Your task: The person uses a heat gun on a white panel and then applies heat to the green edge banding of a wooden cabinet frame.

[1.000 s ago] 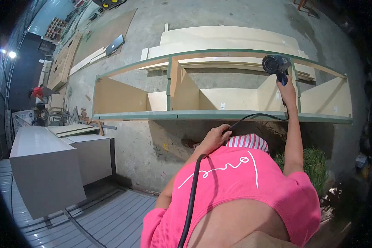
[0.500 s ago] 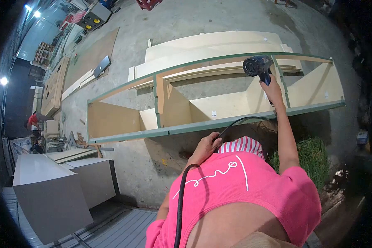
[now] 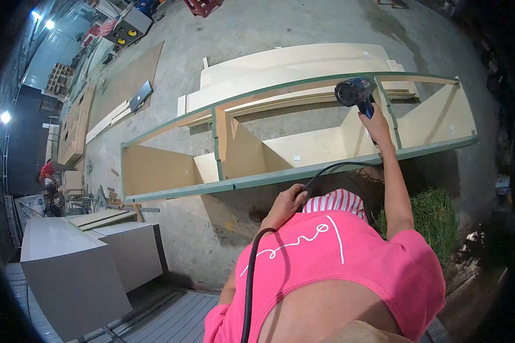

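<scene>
In the upper right of the head view, my right hand (image 3: 377, 127) is wrapped round the handle of a dark blue hair dryer (image 3: 356, 91) with a round black end pointing left. The dryer is above a long cream cabinet frame (image 3: 294, 142) with several compartments and green edges. A black cable (image 3: 249, 286) runs up over the pink top and on towards the dryer. Fingers closed, my left hand (image 3: 288, 204) grips this cable just below the cabinet's near edge. Part of that hand's grip is hidden.
Cream panels (image 3: 294, 64) lie on the concrete floor behind the cabinet. Grey boxes (image 3: 74, 274) stand at lower left, and grass (image 3: 426, 220) grows at right. A laptop (image 3: 141, 96) rests on boards at left. Far left, a person in red (image 3: 46, 171) is visible.
The hair dryer has shifted very slightly left. The left hand and cable stay nearly in place. The distant person in red has changed posture.
</scene>
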The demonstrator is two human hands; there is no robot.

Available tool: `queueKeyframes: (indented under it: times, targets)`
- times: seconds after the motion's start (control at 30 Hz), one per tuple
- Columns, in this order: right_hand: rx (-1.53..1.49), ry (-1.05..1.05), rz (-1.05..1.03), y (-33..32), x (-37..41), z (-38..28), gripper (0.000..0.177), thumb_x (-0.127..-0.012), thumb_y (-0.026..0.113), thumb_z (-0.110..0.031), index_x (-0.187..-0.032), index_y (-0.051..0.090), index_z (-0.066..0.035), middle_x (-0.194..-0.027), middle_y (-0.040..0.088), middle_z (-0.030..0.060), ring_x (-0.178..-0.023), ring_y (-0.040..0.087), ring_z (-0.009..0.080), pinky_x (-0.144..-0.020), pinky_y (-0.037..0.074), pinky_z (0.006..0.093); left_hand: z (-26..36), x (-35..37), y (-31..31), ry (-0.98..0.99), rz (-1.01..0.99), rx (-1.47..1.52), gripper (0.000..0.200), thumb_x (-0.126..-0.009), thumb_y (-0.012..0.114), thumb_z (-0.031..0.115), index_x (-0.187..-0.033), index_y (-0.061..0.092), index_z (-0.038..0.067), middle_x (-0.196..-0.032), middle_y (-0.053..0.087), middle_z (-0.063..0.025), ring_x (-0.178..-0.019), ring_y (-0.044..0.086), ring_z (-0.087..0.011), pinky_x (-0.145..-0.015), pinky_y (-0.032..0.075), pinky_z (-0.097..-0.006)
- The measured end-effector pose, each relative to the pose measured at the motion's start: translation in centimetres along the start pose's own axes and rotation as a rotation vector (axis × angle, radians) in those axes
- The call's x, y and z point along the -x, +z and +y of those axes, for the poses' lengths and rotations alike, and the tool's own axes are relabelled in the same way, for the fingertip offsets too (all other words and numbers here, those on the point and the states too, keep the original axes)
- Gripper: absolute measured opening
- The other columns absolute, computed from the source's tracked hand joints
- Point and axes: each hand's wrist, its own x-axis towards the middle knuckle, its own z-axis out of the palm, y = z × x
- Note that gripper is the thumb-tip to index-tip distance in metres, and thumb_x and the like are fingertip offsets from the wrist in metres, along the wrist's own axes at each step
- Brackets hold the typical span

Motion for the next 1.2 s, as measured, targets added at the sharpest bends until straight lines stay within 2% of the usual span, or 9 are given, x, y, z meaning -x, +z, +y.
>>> queueKeyframes:
  times: [0.37, 0.77, 0.87, 0.93, 0.97, 1.0, 1.07, 1.13, 1.2]
  targets:
    - [0.018, -0.001, 0.016, 0.6, -0.2, 0.7, 0.065, -0.076, 0.062, -0.036, -0.127, 0.043, 0.000, -0.112, 0.057, 0.0243, -0.102, 0.057, 0.0367, -0.086, 0.044, 0.0422, -1.0, -0.1, 0.3, 0.045, 0.027, 0.006, 0.036, -0.091, 0.052, 0.026, -0.113, 0.054, -0.002, -0.096, 0.063, -0.0236, -0.090, 0.062, -0.0360, -0.077, 0.047, -0.0380]
    - [-0.027, 0.045, -0.043, -0.9, 1.5, -2.4, 0.067, -0.076, 0.063, -0.035, -0.127, 0.042, 0.003, -0.113, 0.057, 0.0234, -0.103, 0.057, 0.0354, -0.087, 0.043, 0.0408, -1.6, -0.3, 0.5, 0.036, 0.045, 0.005, 0.035, -0.090, 0.053, 0.025, -0.113, 0.053, -0.002, -0.099, 0.062, -0.0243, -0.092, 0.061, -0.0371, -0.079, 0.047, -0.0387]
    - [-0.110, -0.010, 0.004, -1.3, 3.0, -5.3, 0.062, -0.077, 0.063, -0.034, -0.123, 0.044, 0.003, -0.110, 0.058, 0.0224, -0.101, 0.058, 0.0339, -0.086, 0.043, 0.0389, -0.4, 0.0, -0.1, -0.015, 0.029, 0.012, 0.036, -0.090, 0.053, 0.026, -0.114, 0.052, -0.001, -0.100, 0.061, -0.0253, -0.094, 0.060, -0.0379, -0.079, 0.047, -0.0393]
    - [-0.269, -0.098, -0.141, -1.3, 3.3, -6.7, 0.054, -0.077, 0.064, -0.032, -0.115, 0.049, 0.003, -0.101, 0.061, 0.0210, -0.098, 0.059, 0.0349, -0.084, 0.044, 0.0370, -1.1, -0.1, 0.1, -0.025, 0.044, 0.019, 0.037, -0.090, 0.054, 0.026, -0.115, 0.052, -0.001, -0.100, 0.061, -0.0255, -0.094, 0.060, -0.0384, -0.079, 0.047, -0.0397]
    - [-0.331, -0.130, -0.130, 0.0, 3.0, -6.4, 0.044, -0.079, 0.064, -0.030, -0.106, 0.053, 0.002, -0.090, 0.063, 0.0144, -0.083, 0.062, 0.0284, -0.074, 0.046, 0.0327, -1.3, -0.2, 0.1, -0.033, 0.059, 0.030, 0.037, -0.090, 0.054, 0.026, -0.115, 0.051, -0.001, -0.099, 0.061, -0.0257, -0.094, 0.060, -0.0388, -0.079, 0.046, -0.0402]
    - [-0.336, -0.134, -0.129, 0.2, 3.2, -7.0, 0.044, -0.079, 0.064, -0.030, -0.106, 0.053, 0.002, -0.090, 0.063, 0.0144, -0.083, 0.062, 0.0284, -0.074, 0.046, 0.0327, -1.4, -0.1, 0.1, -0.032, 0.063, 0.026, 0.037, -0.090, 0.054, 0.026, -0.115, 0.051, -0.001, -0.099, 0.061, -0.0257, -0.094, 0.060, -0.0388, -0.079, 0.046, -0.0402]
    - [-0.717, -0.124, -0.360, 0.7, 3.5, -8.7, 0.033, -0.080, 0.064, -0.023, -0.104, 0.055, -0.002, -0.076, 0.056, 0.0017, -0.061, 0.051, 0.0085, -0.056, 0.042, 0.0232, -1.5, 0.2, 0.1, -0.016, 0.116, 0.041, 0.038, -0.090, 0.054, 0.027, -0.116, 0.050, -0.001, -0.098, 0.061, -0.0255, -0.094, 0.060, -0.0390, -0.078, 0.046, -0.0409]
    - [-0.717, -0.145, -0.444, 1.6, 3.0, -9.1, 0.037, -0.081, 0.065, -0.027, -0.106, 0.054, -0.002, -0.076, 0.057, 0.0024, -0.061, 0.052, 0.0066, -0.054, 0.042, 0.0204, -1.5, 0.4, -0.1, -0.047, 0.137, 0.054, 0.038, -0.090, 0.054, 0.027, -0.116, 0.050, -0.001, -0.097, 0.062, -0.0253, -0.092, 0.060, -0.0385, -0.077, 0.046, -0.0405]
    - [-0.909, -0.070, -0.543, 2.3, 3.4, -9.8, 0.043, -0.081, 0.067, -0.032, -0.108, 0.052, -0.002, -0.077, 0.058, 0.0028, -0.061, 0.054, 0.0064, -0.053, 0.044, 0.0195, -1.7, 0.9, -0.2, -0.081, 0.162, 0.074, 0.038, -0.090, 0.054, 0.026, -0.116, 0.050, -0.001, -0.096, 0.062, -0.0250, -0.091, 0.061, -0.0380, -0.076, 0.047, -0.0401]
